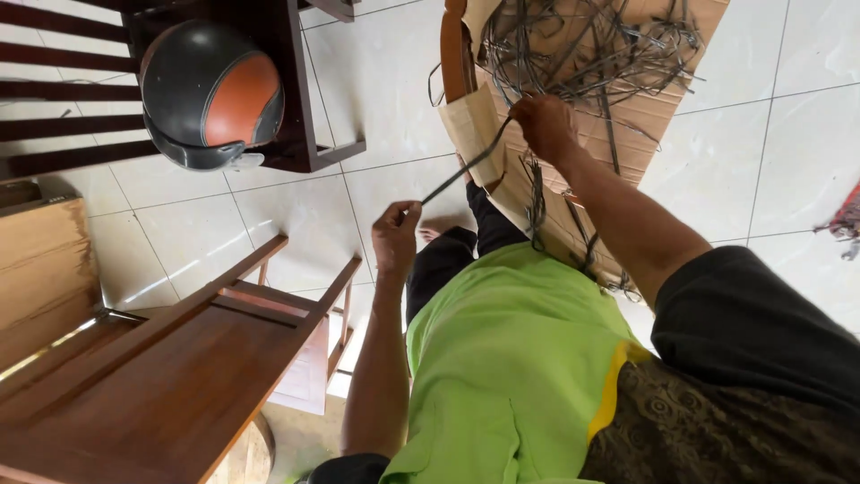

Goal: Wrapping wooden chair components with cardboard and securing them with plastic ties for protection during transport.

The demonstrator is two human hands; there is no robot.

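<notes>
Over at 10 o'clock from where the person stands, a grey and orange helmet (pixel 210 90) sits on a dark wooden chair (pixel 296 108). Down at 8 o'clock is a brown wooden table (pixel 179 376).

Next comes the left hand (pixel 395 237), straight ahead and close to the body. Its fingers are pinched tight on the near end of a thin dark strip (pixel 461 168). The strip hangs in the air between the two hands, above the tiled floor (pixel 788 179). It is pulled nearly straight. Its long line runs from about 7 o'clock up to about 1 o'clock, and the far end points toward the pile.

The right hand (pixel 545 125) is at 1 o'clock, farther out. Its fingers are curled shut on the far end of the strip, right at the edge of a messy tangle (pixel 591 45) of more dark strips. The tangle lies on a sheet of cardboard (pixel 645 116) that leans toward the person's legs.

I think a hard pull could go badly. The strip may be caught in the tangle, so a tug could drag the whole bunch along or slide the cardboard down. The strip looks thin, so it could slip out of the pinch, snap, or hurt the fingers.

At 3 o'clock, a bit of red cloth (pixel 847 220) lies on the floor.
</notes>
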